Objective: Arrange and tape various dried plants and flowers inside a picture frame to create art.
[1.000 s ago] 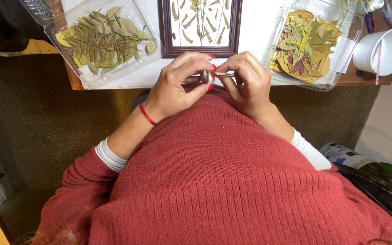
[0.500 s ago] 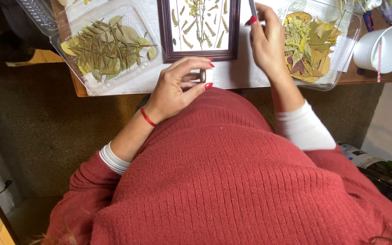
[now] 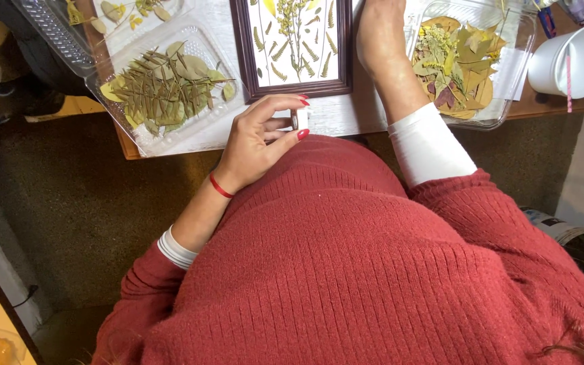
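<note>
**Pressed leaves at risk while both hands work apart**

Table first: it is crowded to its near edge, with a clear tray of green fern-like leaves on the left, its corner apparently reaching past that edge, so a nudge from a sleeve could likely tip it off. On the right, a second clear tray of yellow and brown leaves lies just beside the right hand; a careless sweep of the forearm might scatter its dry, brittle contents. A white cup stands near that tray and could be knocked against it.

Between the trays lies a dark wooden frame holding arranged sprigs. The right hand rests at the frame's right edge, its fingertips cut off by the picture's top, so whether it grips anything cannot be told. Pressing there may shift the sprigs out of their arrangement.

Smallest, the left hand pinches a small pale object between thumb and fingers, close to the red sweater; a loose pinch could drop it into the lap.
</note>
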